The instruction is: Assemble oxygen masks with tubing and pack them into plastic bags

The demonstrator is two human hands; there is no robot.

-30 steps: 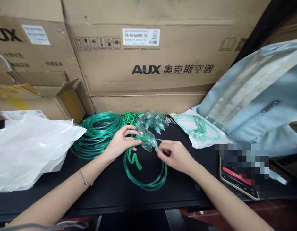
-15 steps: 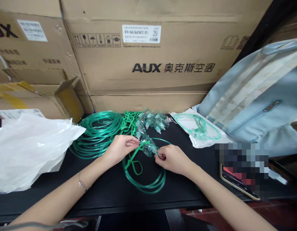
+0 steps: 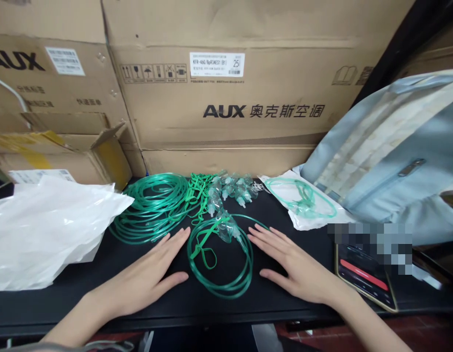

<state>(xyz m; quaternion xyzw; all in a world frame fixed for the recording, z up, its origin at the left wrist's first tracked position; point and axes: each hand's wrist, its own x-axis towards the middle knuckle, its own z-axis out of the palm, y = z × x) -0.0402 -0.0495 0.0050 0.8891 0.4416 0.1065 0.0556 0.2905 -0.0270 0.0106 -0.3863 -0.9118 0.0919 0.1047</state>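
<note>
Between my hands lies a loop of green tubing (image 3: 226,295) on the black table. A clear oxygen mask (image 3: 226,228) rests at the loop's far side, joined to the tube, with a green elastic strap (image 3: 206,244) trailing inside the loop. My left hand (image 3: 153,278) is spread flat at the loop's left side, holding nothing. On the other side my right hand (image 3: 288,264) also lies with fingers stretched out, near the tube. Behind are more clear masks (image 3: 237,188), a tangle of green straps (image 3: 200,190) and a big coil of green tubing (image 3: 153,205).
White plastic bags (image 3: 46,230) are piled at the left, before an open carton (image 3: 65,151). A large cardboard box (image 3: 230,129) walls the back. A bagged mask set (image 3: 303,198), a light-blue backpack (image 3: 388,161) and a phone (image 3: 366,278) occupy the right side.
Both hands have let go of the mask and its tube and drawn apart, fingers now spread. The mask stays at the loop's far side. The view has shifted slightly.
</note>
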